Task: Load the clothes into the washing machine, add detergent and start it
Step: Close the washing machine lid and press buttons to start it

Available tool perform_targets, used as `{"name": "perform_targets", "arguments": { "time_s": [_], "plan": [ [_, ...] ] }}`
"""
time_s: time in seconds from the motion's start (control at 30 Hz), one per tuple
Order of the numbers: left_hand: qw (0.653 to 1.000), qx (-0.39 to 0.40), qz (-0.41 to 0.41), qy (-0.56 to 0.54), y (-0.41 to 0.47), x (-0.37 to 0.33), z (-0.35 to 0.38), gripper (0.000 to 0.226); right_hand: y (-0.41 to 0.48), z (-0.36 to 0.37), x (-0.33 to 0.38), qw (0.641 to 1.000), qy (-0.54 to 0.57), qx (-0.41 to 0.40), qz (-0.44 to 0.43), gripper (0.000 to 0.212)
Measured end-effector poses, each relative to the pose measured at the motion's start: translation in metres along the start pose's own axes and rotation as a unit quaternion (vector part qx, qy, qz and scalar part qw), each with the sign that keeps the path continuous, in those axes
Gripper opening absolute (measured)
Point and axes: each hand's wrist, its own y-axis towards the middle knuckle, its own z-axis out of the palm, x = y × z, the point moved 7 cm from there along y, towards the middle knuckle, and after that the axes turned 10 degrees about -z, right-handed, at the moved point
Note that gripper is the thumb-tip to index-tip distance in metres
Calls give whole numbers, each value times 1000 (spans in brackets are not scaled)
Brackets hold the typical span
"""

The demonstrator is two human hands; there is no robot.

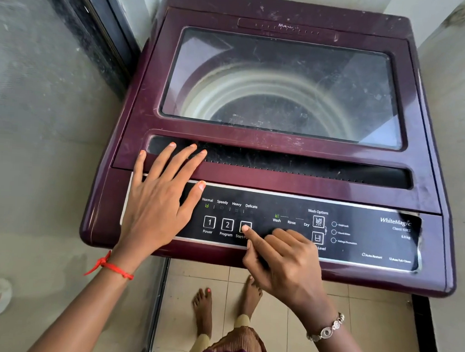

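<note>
A maroon top-loading washing machine [429, 193] fills the view, and its glass lid [283, 86] is closed. Through the glass I see the pale drum rings; the contents are too dim to tell. My left hand [156, 198] rests flat on the left end of the black control panel [358, 238], its fingers spread over the lid's front edge. My right hand [283, 263] touches the Start/Pause button [242, 223] with its straight index finger, the other fingers curled under. Small green lights glow under Normal [207, 205] and above Wash [277, 215].
Power [209, 222] and Program [227, 225] buttons sit left of the touched one. A grey wall [39, 109] stands close on the left and a pale wall [461, 108] on the right. My bare feet [204, 310] stand on beige floor tiles below the machine's front.
</note>
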Motion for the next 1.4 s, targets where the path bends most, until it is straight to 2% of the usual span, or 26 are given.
{"name": "perform_targets", "arguments": {
  "time_s": [0.37, 0.6, 0.83, 1.07, 1.4],
  "plan": [
    [1000, -2, -1, -10, 0, 4, 0, 52, 7, 5, 3, 998, -66, 1, 15, 19],
    [1000, -5, -1, -5, -5, 4, -1, 52, 0, 3, 8, 999, -47, -2, 10, 22],
    [1000, -15, 1, -12, -8, 6, -2, 53, -3, 4, 15, 997, -77, -7, -7, 21],
    [999, -29, 3, -39, -7, 5, -4, 54, -2, 1, 8, 996, -64, -6, 57, 29],
    [999, -28, 10, -41, -12, 0, -4, 59, -2, -3, 8, 992, -90, 35, 79, 14]
  ]
}}
